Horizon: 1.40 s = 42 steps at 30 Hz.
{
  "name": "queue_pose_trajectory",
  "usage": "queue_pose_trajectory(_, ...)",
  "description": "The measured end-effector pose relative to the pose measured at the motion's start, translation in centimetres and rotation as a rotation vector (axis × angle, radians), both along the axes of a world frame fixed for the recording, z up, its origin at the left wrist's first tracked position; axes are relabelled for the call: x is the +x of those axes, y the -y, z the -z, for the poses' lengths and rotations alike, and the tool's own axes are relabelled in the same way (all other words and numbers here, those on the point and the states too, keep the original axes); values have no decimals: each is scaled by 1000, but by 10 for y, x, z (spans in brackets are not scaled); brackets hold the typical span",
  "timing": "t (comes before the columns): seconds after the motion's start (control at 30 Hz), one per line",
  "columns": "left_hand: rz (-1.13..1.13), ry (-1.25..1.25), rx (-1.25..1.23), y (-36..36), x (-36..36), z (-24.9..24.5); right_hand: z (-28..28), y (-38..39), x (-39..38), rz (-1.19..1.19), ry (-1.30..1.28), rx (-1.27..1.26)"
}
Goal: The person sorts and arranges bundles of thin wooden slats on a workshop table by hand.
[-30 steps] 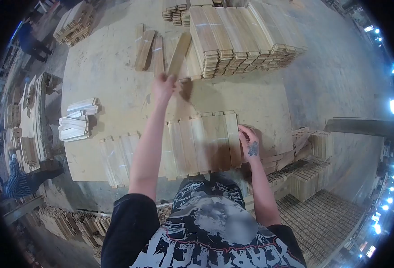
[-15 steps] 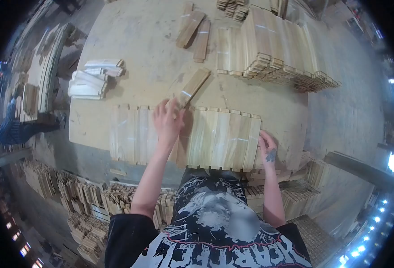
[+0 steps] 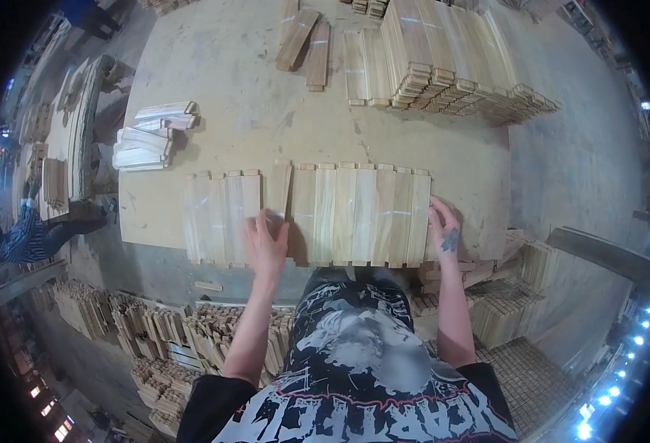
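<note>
A row of pale wooden slats (image 3: 369, 214) lies side by side along the front of the table, with a gap left of its middle. My left hand (image 3: 267, 247) is closed around the lower part of a single wooden slat (image 3: 281, 184), which stands slightly tilted in that gap. The fingers cover this slat's lower end. At the row's right end, my right hand (image 3: 444, 223) rests against the outer slat's edge, its fingers slightly bent and apart.
A large stack of slats (image 3: 450, 59) stands at the back right, with several loose slats (image 3: 298, 40) left of it. Whitish slats (image 3: 142, 146) lie at the table's left. Below are piles of wood pieces (image 3: 229, 332). Another person (image 3: 33, 232) is at far left.
The loose slat that lay diagonally behind the row is now in my left hand, brought toward me and turned nearly in line with the row. My right hand stays at the right end.
</note>
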<state>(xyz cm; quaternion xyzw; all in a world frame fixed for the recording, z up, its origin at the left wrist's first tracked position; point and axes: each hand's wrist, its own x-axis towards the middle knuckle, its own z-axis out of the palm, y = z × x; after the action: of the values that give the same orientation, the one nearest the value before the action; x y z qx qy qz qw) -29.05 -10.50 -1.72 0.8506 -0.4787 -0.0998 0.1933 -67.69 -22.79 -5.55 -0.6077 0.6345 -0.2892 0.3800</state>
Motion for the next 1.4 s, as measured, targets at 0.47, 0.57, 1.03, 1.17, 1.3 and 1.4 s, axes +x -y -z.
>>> queue_pose_trajectory(0.47,29,-133,-19,-4,-17,4,-19,-22,-2,188,280,270)
queue_pose_trajectory(0.57,39,-155,-49,14,-10,1,-22,-38,-8,246,312,307)
queue_pose_trajectory(1.03,410,-329,-235,316,-91,24,-5,-49,-6,304,247,183)
queue_pose_trajectory(1.17,345,-671,-183,328,-68,25,-2,-50,-7,305,231,176)
queue_pose_trajectory(1.3,170,-988,-129,354,-60,52,2,-49,-8,233,140,104)
queue_pose_trajectory(1.4,157,-822,-215,343,-53,50,-3,-45,-11,246,203,188)
